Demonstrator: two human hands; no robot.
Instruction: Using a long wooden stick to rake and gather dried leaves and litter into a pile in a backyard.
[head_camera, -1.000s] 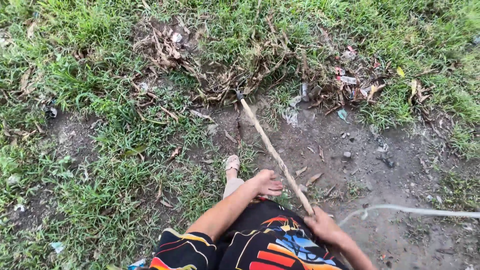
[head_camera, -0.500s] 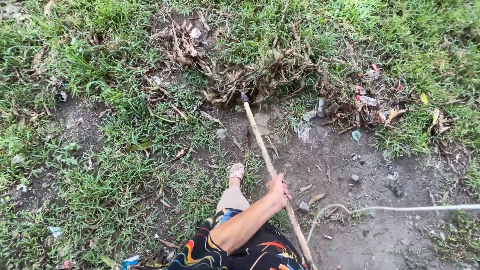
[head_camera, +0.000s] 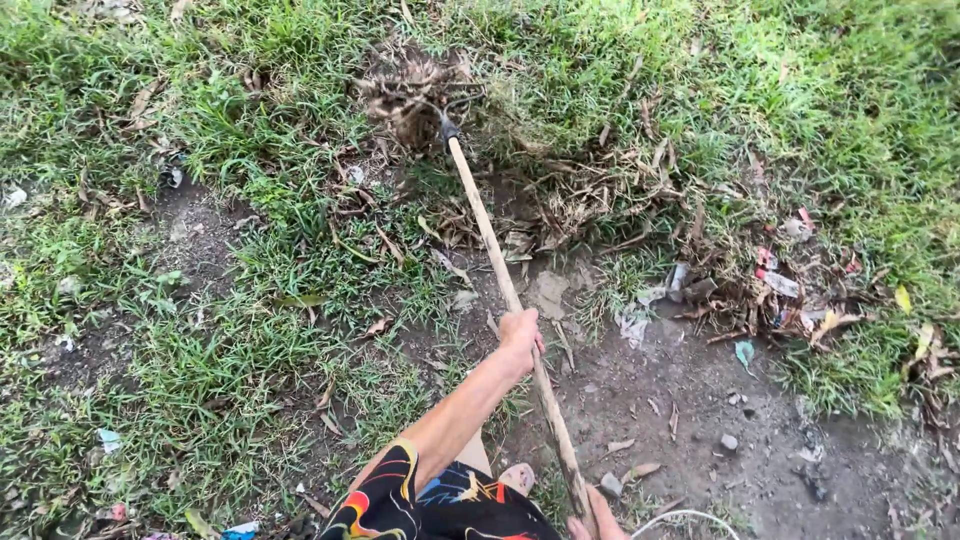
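Across the grass and bare soil, your left hand (head_camera: 521, 335) has its fingers closed around the long wooden rake handle (head_camera: 500, 275); your right hand (head_camera: 592, 527) grips its low end. It looks stiff, light; hold it mid-shaft.

The person wears a black short-sleeved garment (head_camera: 440, 500) printed with swirling bands of orange, red, yellow and blue. The left forearm and left hand (head_camera: 521, 335) are bare. A pale open sandal (head_camera: 517, 478) covers the one foot showing below the hem.
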